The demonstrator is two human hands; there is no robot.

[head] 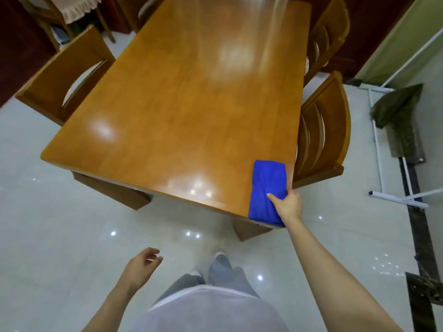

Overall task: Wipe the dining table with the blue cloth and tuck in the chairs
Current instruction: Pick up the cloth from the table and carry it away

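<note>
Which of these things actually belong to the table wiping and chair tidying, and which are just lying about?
Part of the job:
- blue cloth, gripped by the right hand
- dining table
- left chair
- near right chair
- far right chair

Just lying about:
- white rack
- dark green cloth hanging on it
- fringed beige cloth, far left

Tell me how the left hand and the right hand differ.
The right hand grips the blue cloth at the near right corner of the dining table; the left hand holds nothing. The right hand reaches forward to the tabletop; the left hand hangs low over the floor, fingers loosely curled. Both are bare.
</note>
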